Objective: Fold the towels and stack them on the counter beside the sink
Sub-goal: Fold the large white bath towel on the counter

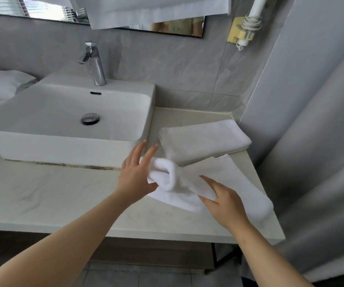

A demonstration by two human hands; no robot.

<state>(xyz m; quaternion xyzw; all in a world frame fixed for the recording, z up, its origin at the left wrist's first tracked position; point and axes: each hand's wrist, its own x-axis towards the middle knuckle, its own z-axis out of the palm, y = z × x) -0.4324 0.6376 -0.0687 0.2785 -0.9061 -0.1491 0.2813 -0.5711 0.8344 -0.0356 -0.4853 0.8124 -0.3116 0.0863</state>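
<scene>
So the white towel (225, 183) is lying half folded on the right end of the counter (43, 193), just to the right of the sink (63, 148), and its right end reaches pretty much to the counter's edge. Its left end is curled up into a soft loop, and the left hand (136, 175) is right against that loop with the fingers straight and spread. It's touching rather than grabbing, though the thumb is hidden behind the cloth. The right hand (222, 201) sits on the middle of the towel and looks like it's pinching a fold between thumb and fingers. Right behind it, touching its far edge, there's a folded towel (204, 139) lying flat against the back corner of the counter. The sink is a white boxy one with a chrome faucet (93, 63) at the back. Up on the wall there's a mirror (177, 25) with another white hanging towel (156, 9) draped in front of it, and a hair dryer (247, 23) in a yellowish holder off to the right.
</scene>
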